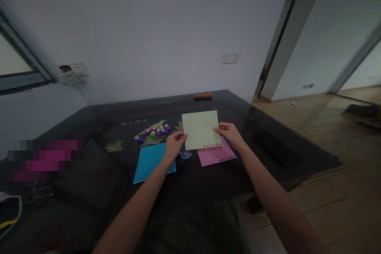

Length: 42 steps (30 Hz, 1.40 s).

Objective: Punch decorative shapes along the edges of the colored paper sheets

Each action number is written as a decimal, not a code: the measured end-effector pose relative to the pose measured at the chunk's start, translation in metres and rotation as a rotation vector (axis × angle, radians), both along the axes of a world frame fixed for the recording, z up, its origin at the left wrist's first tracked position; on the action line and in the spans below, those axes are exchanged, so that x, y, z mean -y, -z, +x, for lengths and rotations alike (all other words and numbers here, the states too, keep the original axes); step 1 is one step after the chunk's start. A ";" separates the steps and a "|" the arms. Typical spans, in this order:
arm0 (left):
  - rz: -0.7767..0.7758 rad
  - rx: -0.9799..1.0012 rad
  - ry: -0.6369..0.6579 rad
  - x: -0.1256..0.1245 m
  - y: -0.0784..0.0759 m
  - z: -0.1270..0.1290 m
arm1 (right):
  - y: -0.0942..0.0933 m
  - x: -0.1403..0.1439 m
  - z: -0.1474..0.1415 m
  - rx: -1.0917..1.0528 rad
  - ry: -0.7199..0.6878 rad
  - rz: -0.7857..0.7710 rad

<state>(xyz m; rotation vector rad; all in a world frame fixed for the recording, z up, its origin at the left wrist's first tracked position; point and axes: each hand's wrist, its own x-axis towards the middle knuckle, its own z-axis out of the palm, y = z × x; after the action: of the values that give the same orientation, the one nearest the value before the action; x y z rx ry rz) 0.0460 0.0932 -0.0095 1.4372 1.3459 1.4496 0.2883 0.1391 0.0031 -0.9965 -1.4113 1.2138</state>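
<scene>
A pale yellow sheet of paper is held up between both hands, with a row of punched shapes along its lower right edge. My left hand pinches its left side, and my right hand grips the right side. Beneath the sheet, partly covered, lies a pink sheet with dark holes along its bottom edge. A blue sheet rests to the left, partly behind my left wrist. Between the blue and pink sheets sits a small pile of colourful bits.
Several purple, green and red craft punches stand in a group behind the blue sheet. An orange-brown roll lies at the table's far edge. To the right is a long black object. The dark table meets a white wall.
</scene>
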 end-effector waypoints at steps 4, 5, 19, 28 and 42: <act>-0.006 0.007 0.031 0.001 0.001 0.002 | 0.003 -0.004 0.003 -0.021 0.074 0.048; -0.014 0.008 0.048 0.002 0.001 0.004 | 0.004 -0.005 0.005 -0.023 0.095 0.053; -0.017 -0.156 0.071 0.013 0.013 0.039 | 0.003 -0.016 0.040 0.304 0.111 -0.079; -0.104 -0.508 0.105 0.021 0.017 0.045 | 0.007 -0.019 0.045 0.650 0.058 -0.143; -0.189 -0.792 0.092 0.025 0.013 0.045 | 0.001 -0.011 0.033 0.732 0.110 -0.231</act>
<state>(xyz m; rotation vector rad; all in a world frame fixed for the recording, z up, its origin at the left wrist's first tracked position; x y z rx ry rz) 0.0908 0.0681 -0.0224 2.0048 1.7781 0.6622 0.3217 0.1500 0.0018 -1.7764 -1.7504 0.9799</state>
